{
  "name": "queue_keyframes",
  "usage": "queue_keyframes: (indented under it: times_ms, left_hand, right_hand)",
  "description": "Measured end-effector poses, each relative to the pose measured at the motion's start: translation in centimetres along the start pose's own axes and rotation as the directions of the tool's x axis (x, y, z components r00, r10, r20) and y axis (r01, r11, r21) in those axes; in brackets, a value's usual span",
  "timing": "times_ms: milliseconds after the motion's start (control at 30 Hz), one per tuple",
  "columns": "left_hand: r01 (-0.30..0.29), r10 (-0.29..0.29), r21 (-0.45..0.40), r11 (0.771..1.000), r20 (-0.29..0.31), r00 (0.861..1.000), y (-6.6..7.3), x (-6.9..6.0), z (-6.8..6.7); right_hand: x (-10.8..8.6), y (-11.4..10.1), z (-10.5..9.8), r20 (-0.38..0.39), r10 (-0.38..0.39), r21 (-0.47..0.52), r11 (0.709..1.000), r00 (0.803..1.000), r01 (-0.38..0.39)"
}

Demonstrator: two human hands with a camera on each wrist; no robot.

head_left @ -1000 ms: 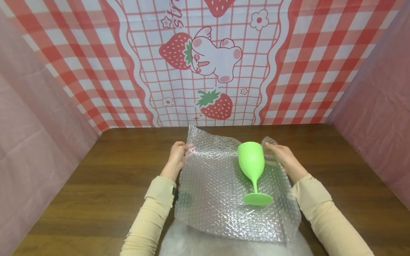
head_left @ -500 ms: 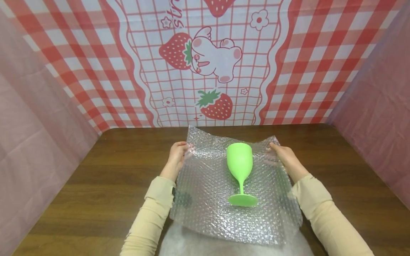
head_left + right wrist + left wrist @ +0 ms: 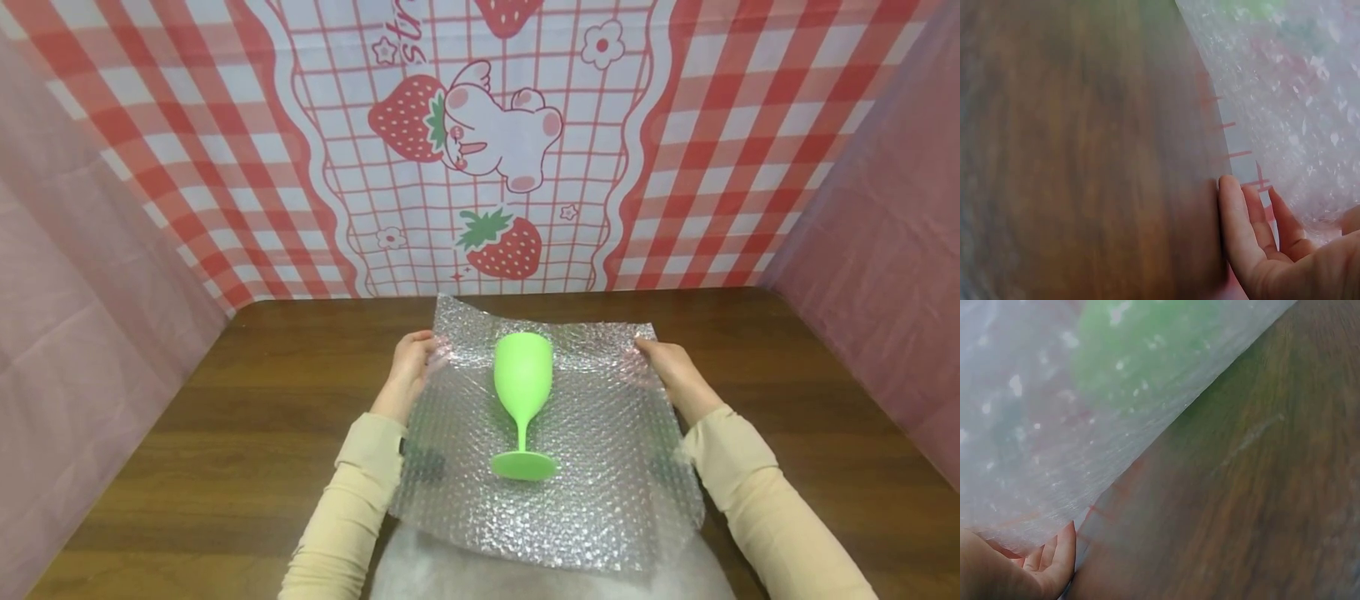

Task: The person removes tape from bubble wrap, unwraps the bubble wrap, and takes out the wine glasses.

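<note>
Looks forward and down from the head. Peers closely from each wrist. Shares bubble wrap (image 3: 592, 433) and wood-grain tabletop (image 3: 255, 408) across all views.

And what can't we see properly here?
Head view: inside the cup, hidden by its own side.
Head view: the whole word on the wall cloth, cut off by the top edge.
Left wrist view: the cup's shape, blurred behind bubble wrap.
Right wrist view: the table, too blurry.

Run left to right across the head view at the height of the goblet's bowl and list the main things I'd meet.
Left pink curtain → left grip → green goblet → right grip → right pink curtain.
</note>
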State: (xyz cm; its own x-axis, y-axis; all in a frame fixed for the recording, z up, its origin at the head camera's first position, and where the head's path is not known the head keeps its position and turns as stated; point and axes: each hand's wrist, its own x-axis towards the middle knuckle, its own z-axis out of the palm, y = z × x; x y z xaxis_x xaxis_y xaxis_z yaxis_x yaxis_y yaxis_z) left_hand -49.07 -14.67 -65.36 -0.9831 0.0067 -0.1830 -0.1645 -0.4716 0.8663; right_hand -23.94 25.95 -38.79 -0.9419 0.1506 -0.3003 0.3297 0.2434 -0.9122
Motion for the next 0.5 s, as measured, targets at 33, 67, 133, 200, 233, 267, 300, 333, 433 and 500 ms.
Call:
queue_keyframes:
  times_ms: [33,67,133,200,233,267,300,333,433,500]
  left_hand:
    - [0.000,0.000,-0.006,1.000,0.005,1.000,-0.5,0.7,-0.5]
    - [0.001,-0.001,-0.012,1.000,0.009,1.000,-0.6,0.9,-0.7]
    - [0.002,-0.002,-0.012,1.000,0.009,1.000,0.1,-0.2,-0.1]
    - [0.002,-0.002,0.000,1.000,-0.002,1.000,1.8,-2.8,1.4]
    - [0.003,-0.003,0.008,1.000,-0.015,1.000,2.8,-4.5,2.4]
    - [0.001,-0.001,0.020,1.000,-0.025,1.000,4.1,-6.5,3.5]
    - [-0.011,0.012,0.032,0.999,-0.028,1.000,5.2,-8.3,4.5]
    - [-0.021,0.023,0.053,0.998,-0.041,0.999,6.2,-9.8,5.4]
    - [-0.032,0.037,0.076,0.997,-0.062,0.997,8.3,-13.4,7.3]
    - [-0.025,0.032,0.085,0.996,-0.087,0.996,8.9,-14.3,7.8]
  right_hand:
    - [0.0,0.0,0.0,-0.008,0.001,-0.007,1.000,1.000,-0.001]
    - [0.0,0.0,0.0,-0.010,0.002,-0.009,1.000,1.000,-0.002]
    - [0.1,0.0,0.0,-0.010,0.003,0.028,1.000,1.000,-0.003]
    - [0.1,-0.1,0.0,-0.020,0.001,0.045,0.999,1.000,0.000]
    - [0.0,-0.1,0.0,-0.027,0.002,0.055,0.999,1.000,-0.001]
    - [0.1,-0.1,0.0,-0.035,0.003,0.056,0.998,0.999,-0.001]
    - [0.1,-0.1,0.0,-0.044,0.004,0.059,0.998,0.999,-0.002]
    - [0.1,-0.1,0.0,-0.058,0.005,0.051,0.999,0.998,-0.002]
    - [0.2,-0.1,0.0,-0.079,0.016,0.049,0.999,0.997,-0.013]
    - [0.2,-0.1,0.0,-0.089,0.020,0.050,0.999,0.996,-0.016]
